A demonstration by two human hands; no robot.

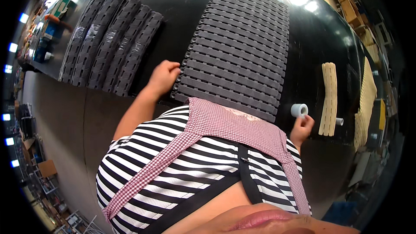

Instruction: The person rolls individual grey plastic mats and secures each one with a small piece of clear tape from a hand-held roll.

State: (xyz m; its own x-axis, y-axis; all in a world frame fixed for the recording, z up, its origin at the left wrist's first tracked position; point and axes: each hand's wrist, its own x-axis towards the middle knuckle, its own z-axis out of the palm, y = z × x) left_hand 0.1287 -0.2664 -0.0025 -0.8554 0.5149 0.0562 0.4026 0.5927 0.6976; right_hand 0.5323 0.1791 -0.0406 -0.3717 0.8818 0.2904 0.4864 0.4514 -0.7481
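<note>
Grey slatted mat (238,47) lies on the black table (182,4), long axis running away from the worker; left hand (164,77) curls against its near-left corner, right hand (302,128) pinching a white tape roll (299,110) off its right.

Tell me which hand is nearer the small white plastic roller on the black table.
Right. The right hand touches the small white plastic roller from below; the left hand rests across the dark grey slatted mat.
</note>
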